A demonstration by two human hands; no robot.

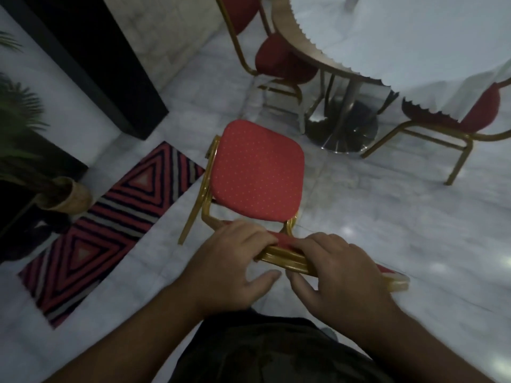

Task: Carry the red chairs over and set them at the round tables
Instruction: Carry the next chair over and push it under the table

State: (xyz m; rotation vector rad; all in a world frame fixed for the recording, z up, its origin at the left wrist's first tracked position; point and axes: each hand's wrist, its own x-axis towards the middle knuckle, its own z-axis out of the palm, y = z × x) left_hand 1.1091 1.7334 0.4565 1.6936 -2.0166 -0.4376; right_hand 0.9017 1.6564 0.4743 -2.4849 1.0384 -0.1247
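Observation:
A red chair (pixel 257 170) with a dotted seat and gold frame is right in front of me, seen from above. My left hand (pixel 235 264) and my right hand (pixel 331 269) both grip the top of its backrest, side by side. A round table (pixel 401 37) with a white cloth stands at the upper right. Two more red chairs are at it: one (pixel 279 59) tucked in on its left, another (pixel 475 114) partly under the cloth at the right edge.
The table's shiny metal pedestal base (pixel 343 131) is just beyond the held chair. A striped red rug (pixel 110 219) lies on the pale floor to the left. A potted plant (pixel 66 194) and a dark panel (pixel 91 59) stand at the left.

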